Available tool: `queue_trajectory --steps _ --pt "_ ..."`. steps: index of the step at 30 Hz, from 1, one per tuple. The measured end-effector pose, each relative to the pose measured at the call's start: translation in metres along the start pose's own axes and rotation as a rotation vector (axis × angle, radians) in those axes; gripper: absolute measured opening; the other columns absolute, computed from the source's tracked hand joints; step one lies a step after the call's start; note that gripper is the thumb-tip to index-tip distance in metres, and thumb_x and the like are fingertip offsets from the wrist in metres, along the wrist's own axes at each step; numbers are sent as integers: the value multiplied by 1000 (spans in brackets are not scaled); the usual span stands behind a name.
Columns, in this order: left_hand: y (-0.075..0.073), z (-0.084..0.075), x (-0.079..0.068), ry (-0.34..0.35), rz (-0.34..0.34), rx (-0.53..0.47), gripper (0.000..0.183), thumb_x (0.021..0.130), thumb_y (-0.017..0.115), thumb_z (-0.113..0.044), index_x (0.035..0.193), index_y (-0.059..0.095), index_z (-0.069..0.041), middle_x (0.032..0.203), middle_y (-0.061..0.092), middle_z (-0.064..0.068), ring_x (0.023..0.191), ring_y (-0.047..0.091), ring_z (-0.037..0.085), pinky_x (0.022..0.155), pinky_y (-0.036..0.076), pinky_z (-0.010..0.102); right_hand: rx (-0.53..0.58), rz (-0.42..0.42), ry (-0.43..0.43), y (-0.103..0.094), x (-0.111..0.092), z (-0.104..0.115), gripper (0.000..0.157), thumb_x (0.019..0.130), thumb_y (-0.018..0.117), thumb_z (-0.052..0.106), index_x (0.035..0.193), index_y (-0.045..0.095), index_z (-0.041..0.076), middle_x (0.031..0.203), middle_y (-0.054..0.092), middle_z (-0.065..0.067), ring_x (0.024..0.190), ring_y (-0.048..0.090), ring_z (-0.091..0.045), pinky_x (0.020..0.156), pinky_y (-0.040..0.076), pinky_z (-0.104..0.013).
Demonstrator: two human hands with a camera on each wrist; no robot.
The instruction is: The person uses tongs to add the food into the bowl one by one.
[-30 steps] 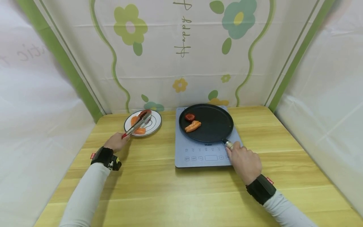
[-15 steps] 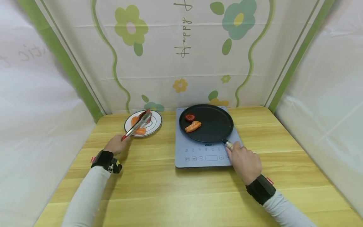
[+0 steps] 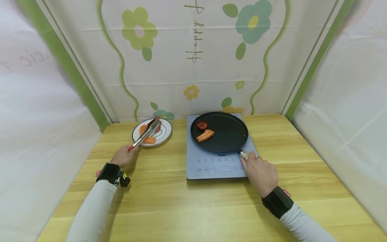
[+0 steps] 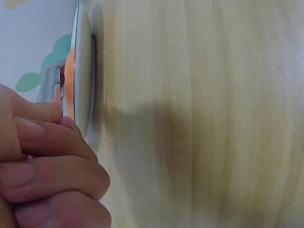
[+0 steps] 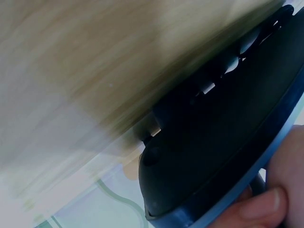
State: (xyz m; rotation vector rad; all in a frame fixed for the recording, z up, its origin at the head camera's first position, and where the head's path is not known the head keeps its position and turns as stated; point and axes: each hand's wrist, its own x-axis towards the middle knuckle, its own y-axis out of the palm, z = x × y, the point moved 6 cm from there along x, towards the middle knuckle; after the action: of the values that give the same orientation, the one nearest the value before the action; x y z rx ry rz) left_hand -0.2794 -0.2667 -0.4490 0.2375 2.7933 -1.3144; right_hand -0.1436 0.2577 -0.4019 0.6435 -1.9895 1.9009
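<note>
The left hand (image 3: 122, 156) grips the tongs (image 3: 144, 134) at the middle left of the frame, their tips at a red chunk (image 3: 158, 128) on the plate (image 3: 165, 135). It is too small to tell if they pinch it. A weak squeeze could let it slip onto the table (image 3: 163, 198). The right hand (image 3: 261, 174) holds the handle (image 3: 243, 154) of the pan (image 3: 228, 134), right of the middle, on the stove (image 3: 208, 162). A hard tug could slide the pan and shift its food (image 3: 205, 135).
</note>
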Motion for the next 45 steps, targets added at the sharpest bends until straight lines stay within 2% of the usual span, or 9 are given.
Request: queue_trajectory --steps 4,8,14,27,40,45 --pt "-1 -15 -12 -67 19 -6 47 113 43 -38 74 40 -11 63 37 -3 53 37 13 51 32 29 -6 -26 -8 0 0 0 47 102 71 35 78 44 3 53 34 -2 39 37 -18 37 23 -31" --pt "-2 -18 -16 -93 29 -1 47 114 41 -35 74 40 -10 63 36 -5 53 35 11 50 30 27 -19 -75 -22 -2 -1 1 48 100 73 34 77 45 3 53 35 -3 39 37 -18 35 25 -33" --pt "-3 -22 -19 -105 36 -25 47 115 40 -37 76 40 -10 64 36 -4 53 36 11 50 31 28 -13 -58 -12 -1 0 1 48 100 73 35 78 45 3 53 35 -3 40 37 -18 36 25 -32" --pt "-3 -25 -18 -87 33 -8 46 114 42 -34 75 41 -11 65 37 -3 55 37 13 51 31 28 -6 -25 -5 0 0 0 47 101 71 35 79 45 3 53 35 -2 40 37 -18 36 25 -32" --pt "-5 -32 -18 -50 23 -7 45 114 44 -32 73 40 -12 63 35 -4 53 35 12 50 29 27 -13 -95 -29 -4 0 2 48 99 75 34 76 44 4 51 34 -2 38 36 -18 34 25 -32" --pt "-3 -33 -17 -48 26 -9 45 114 44 -34 74 41 -12 63 36 -4 53 35 12 50 30 28 -7 -77 -21 -4 0 2 48 99 74 34 77 44 4 51 33 -1 38 36 -17 35 23 -32"
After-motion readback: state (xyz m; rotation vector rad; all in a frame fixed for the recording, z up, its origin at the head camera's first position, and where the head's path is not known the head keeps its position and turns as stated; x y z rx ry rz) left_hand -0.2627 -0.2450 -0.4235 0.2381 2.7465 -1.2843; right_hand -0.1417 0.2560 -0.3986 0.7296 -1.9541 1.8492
